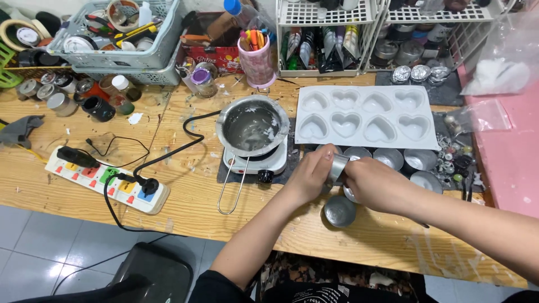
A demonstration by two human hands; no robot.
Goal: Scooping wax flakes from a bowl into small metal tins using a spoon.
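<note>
Both hands meet over the wooden table's front edge, gripping one small round silver tin tilted on its side. My left hand wraps it from the left and my right hand pinches it from the right. Just below them an open silver tin rests on the wood. More silver tins stand in a row behind the hands, in front of a white heart-shaped silicone mould. A metal melting pot with white residue sits on a small white electric hot plate to the left.
A white power strip with coloured switches lies at left, its black cable running to the hot plate. Grey baskets of tools, small jars, a pink pen cup and white wire racks line the back. Pink surface at right holds plastic bags.
</note>
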